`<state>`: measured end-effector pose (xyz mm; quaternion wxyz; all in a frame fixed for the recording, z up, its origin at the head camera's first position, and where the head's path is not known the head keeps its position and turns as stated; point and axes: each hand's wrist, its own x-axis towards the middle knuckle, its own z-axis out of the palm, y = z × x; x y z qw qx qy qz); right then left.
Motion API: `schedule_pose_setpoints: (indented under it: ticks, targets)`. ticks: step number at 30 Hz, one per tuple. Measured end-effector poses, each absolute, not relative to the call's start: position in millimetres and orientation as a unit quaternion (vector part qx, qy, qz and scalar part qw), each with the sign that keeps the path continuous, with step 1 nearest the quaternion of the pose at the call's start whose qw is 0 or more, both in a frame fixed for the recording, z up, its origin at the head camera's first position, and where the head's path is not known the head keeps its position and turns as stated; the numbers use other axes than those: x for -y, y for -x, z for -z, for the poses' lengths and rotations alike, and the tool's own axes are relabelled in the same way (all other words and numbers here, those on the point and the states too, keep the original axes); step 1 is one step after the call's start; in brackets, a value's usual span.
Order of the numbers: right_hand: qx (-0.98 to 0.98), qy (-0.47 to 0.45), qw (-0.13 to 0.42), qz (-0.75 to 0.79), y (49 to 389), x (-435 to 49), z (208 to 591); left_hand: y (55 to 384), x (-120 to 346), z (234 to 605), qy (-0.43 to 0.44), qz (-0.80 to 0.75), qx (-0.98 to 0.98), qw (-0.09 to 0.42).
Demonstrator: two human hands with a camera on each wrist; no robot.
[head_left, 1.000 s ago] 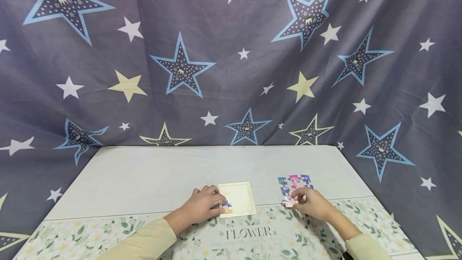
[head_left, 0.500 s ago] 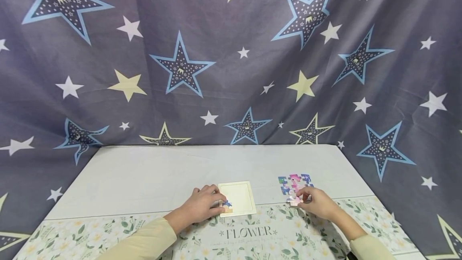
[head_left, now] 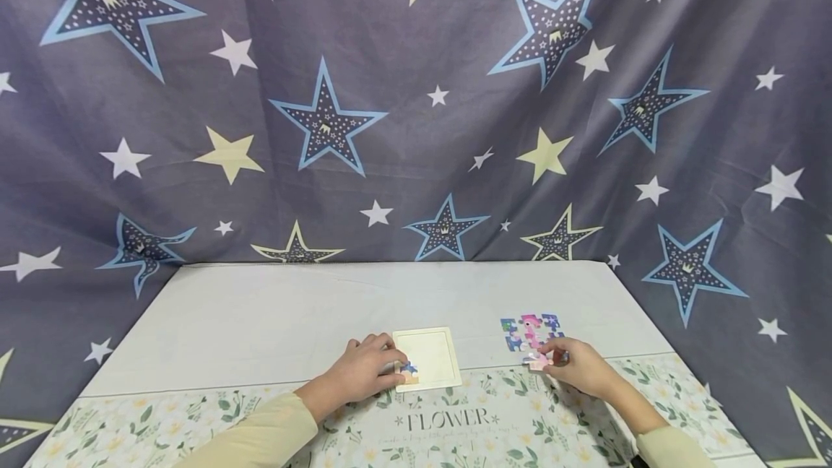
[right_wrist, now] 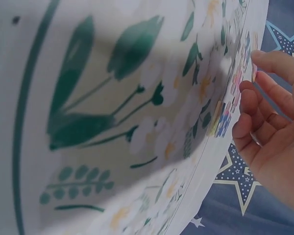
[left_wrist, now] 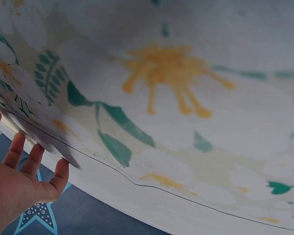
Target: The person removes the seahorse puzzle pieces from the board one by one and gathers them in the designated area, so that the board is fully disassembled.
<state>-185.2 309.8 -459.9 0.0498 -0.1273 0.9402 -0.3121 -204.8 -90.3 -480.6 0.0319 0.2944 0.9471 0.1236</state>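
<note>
My right hand [head_left: 581, 367] pinches a pink-and-white jigsaw piece [head_left: 536, 361] between thumb and fingertips, just in front of the loose puzzle pieces. Those pieces [head_left: 529, 331], blue and purple with a pink figure in the middle, lie flat on the right of the table. My left hand [head_left: 364, 369] rests at the left side of a cream puzzle tray [head_left: 437, 381], fingers loosely bent and spread. Its fingertips lie at a blue and tan piece [head_left: 409, 373] in the tray's near left corner. In the left wrist view the fingers [left_wrist: 62, 169] touch down apart from one another.
The table has a white far part [head_left: 292, 309] and a floral mat [head_left: 455, 425] printed "FLOWER" along the front. A dark curtain with stars [head_left: 416, 128] hangs behind and beside it.
My right hand has slid a little to the right, carrying the pink-and-white jigsaw piece along the front of the other pieces. The left hand and tray have stayed put.
</note>
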Motion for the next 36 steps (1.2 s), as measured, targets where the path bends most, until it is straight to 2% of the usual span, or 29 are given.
schedule_pose_setpoints:
  ticks: [20,36]
  targets:
    - [-0.949,0.053,0.065,0.305,185.4,-316.3,464.2,204.1,89.8,480.1,-0.280,-0.128,-0.951,0.041]
    - [-0.950,0.068,0.073,0.296,189.5,-316.5,468.0,203.8,89.2,479.5,-0.280,-0.126,-0.951,0.041]
